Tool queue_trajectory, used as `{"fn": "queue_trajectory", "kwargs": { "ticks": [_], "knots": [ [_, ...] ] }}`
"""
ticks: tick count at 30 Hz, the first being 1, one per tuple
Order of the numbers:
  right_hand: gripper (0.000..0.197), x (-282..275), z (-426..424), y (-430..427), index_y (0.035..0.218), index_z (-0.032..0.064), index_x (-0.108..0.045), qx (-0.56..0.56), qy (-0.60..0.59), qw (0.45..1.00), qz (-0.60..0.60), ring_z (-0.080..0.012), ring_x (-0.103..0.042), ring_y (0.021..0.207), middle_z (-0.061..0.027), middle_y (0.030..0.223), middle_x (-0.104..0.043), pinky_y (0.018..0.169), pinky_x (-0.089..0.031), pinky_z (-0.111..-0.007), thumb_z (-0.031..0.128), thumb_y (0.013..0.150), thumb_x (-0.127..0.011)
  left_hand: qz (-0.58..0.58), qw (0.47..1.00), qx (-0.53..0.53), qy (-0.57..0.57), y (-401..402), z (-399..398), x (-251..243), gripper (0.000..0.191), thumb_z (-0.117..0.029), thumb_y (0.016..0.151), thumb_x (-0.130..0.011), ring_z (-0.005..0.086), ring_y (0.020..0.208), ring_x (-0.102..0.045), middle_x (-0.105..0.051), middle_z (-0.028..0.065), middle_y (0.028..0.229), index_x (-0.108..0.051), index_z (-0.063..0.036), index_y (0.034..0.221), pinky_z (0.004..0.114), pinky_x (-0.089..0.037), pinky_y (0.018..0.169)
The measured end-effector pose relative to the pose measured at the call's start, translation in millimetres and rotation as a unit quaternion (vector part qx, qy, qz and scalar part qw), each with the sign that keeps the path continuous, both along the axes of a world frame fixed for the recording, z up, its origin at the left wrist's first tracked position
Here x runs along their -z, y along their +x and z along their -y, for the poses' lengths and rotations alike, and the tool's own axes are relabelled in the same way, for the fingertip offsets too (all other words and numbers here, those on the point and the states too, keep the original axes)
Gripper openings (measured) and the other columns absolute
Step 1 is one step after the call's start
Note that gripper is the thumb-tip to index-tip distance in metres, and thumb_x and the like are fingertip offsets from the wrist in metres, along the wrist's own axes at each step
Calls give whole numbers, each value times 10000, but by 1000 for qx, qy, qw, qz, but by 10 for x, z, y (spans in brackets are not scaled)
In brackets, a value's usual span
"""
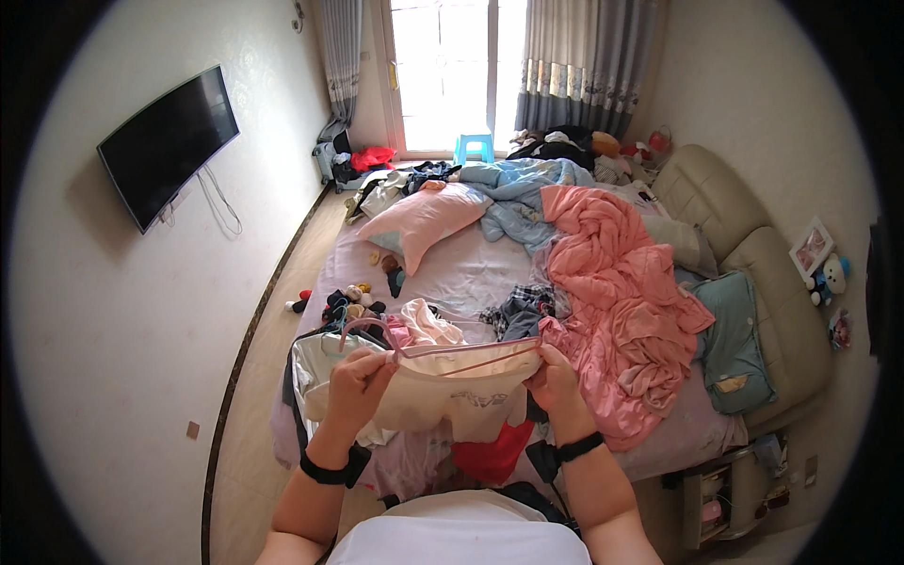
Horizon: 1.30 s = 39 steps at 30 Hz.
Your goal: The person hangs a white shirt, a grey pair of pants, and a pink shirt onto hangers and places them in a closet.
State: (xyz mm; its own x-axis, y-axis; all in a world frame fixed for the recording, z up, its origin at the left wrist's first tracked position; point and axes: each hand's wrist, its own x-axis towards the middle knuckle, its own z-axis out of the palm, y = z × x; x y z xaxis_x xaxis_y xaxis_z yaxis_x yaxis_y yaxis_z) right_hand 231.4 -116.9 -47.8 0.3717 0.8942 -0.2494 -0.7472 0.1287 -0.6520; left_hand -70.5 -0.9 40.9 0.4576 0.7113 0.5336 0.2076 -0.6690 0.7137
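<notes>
A cream garment (424,399) with dark printed lettering hangs stretched between my two hands above the near edge of the bed. A pink clothes hanger (466,347) lies inside its top opening, and the curved hook points up and to the left. My left hand (359,385) pinches the garment and hanger at the left end. At the right end, my right hand (554,378) grips the corner of the cloth and the hanger tip. Below the garment shows a red cloth (493,452). White clothing (311,360) lies behind my left hand.
A salmon-pink quilt (607,282) is heaped on the bed's right side, and a pink pillow (431,215) lies toward the far left. Dark crumpled clothes (526,314) and several rolled socks (353,300) lie nearer. An opened bedside drawer (710,505) stands at lower right.
</notes>
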Motion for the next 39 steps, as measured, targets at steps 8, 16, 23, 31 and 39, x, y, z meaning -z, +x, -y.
{"fn": "queue_trajectory", "kwargs": {
  "ticks": [8, 16, 23, 31, 39],
  "knots": [
    [150, -84, 4, -53, 765, 99, -619, 136, 22, 980, 140, -57, -577, 651, 38, 741, -620, 570, -451, -215, 131, 912, -615, -83, 996, -12, 31, 86, 39, 37, 129, -134, 827, -711, 272, 640, -610, -619, 97, 738, -726, -44, 918, 366, -465, 574],
    [136, -587, 187, -307, 814, 26, -655, -162, 64, 863, 474, -51, -492, 591, 28, 688, -588, 535, -394, -220, 128, 904, -656, -85, 993, -85, 13, 63, -53, 78, 137, -147, 845, -703, 259, 655, -612, -623, 94, 744, -727, -47, 935, 351, -460, 578],
    [109, -687, 52, -222, 871, 23, -704, 177, 10, 722, 668, -228, -629, 771, -90, 833, -660, 708, -495, -320, 119, 820, -709, -5, 999, -33, -17, -32, -117, 72, 123, -78, 837, -704, 206, 623, -571, -603, 93, 726, -718, -14, 941, 316, -438, 570],
    [136, -826, -37, -384, 916, 67, -721, 116, 81, 608, 781, -272, -642, 823, -68, 853, -682, 799, -496, -388, 127, 793, -719, 34, 999, 1, 7, -2, -154, 128, 142, -73, 820, -717, 227, 667, -603, -629, 102, 761, -725, -20, 952, 317, -464, 607],
    [117, -835, -90, -665, 916, 71, -722, 96, 101, 640, 755, -276, -642, 758, -88, 804, -660, 668, -512, -355, 71, 803, -693, 11, 998, 18, -52, 63, -32, 37, 145, -79, 845, -700, 217, 732, -614, -645, 103, 807, -725, -16, 973, 304, -475, 660]
  ]
}}
